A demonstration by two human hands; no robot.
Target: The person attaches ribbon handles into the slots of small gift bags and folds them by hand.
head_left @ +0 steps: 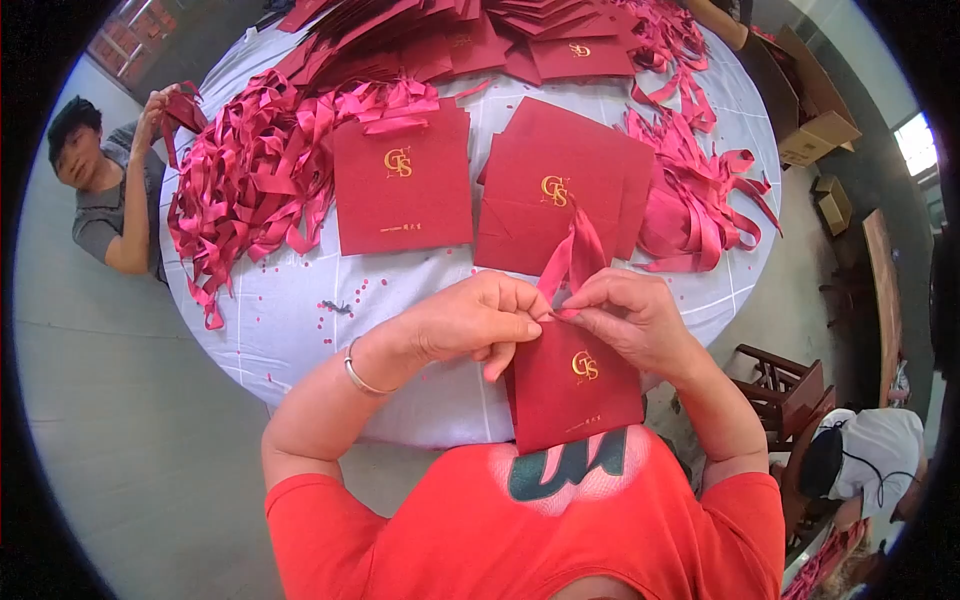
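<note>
A small red paper bag [580, 385] with a gold emblem hangs upright close to my chest, at the table's near edge. A pinkish-red satin ribbon [572, 255] rises in a loop from its top edge. My left hand [465, 325] is closed at the bag's upper left, thumb and forefinger pinched by the ribbon. On the other side, the thumb and forefinger of my right hand [632, 318] pinch the ribbon just above the bag's rim. The fingertips hide where the ribbon meets the bag.
Flat red bags [403, 190] and a second stack [560, 165] lie ahead on the white-covered round table [240, 350]. Ribbon heaps lie left [255, 170] and right [700, 205]. A person [115, 190] holds a red bag at far left. Wooden stools [780, 390] stand at right.
</note>
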